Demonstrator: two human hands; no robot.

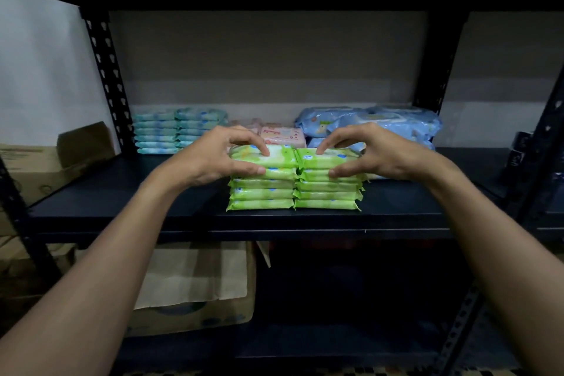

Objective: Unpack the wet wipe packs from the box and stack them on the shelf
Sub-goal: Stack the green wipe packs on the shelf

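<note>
Head view – step in hand, as I judge it: seating and squaring the top layer of the green wet wipe packs [262, 194] on the shelf [122, 192].

- Left grip [213, 156]: fingers curled over the top of the left stack [276, 173], thumb pressed on its front edge about one pack down. It pinches the upper pack or two, not wide open.
- Right grip [375, 152]: mirrors it on the right stack [328, 195], fingertips on top, thumb on the front edge.
- To do this well: press down evenly with both grips, nudge the front edges flush with the packs beneath, and keep the seam between the two stacks closed. Let go slowly, because soft film packs are likely to slide. The right stack's upper packs look slightly skewed to the right, so they may need a small push back.

The task's thing – the packs are flat, bright lime-green pillow packs with small blue marks and crimped ends. They stand in two stacks about five high, touching side by side, near the front edge of the dark shelf.

Behind them:
- teal packs [171, 131] stand stacked at the back left
- pink packs [282, 136] lie at the back middle
- larger blue packs [381, 122] are heaped at the back right

An open cardboard box [198, 284] sits on the level below, left of centre. I cannot tell what it holds, and so cannot judge how much remains to unpack.
</note>
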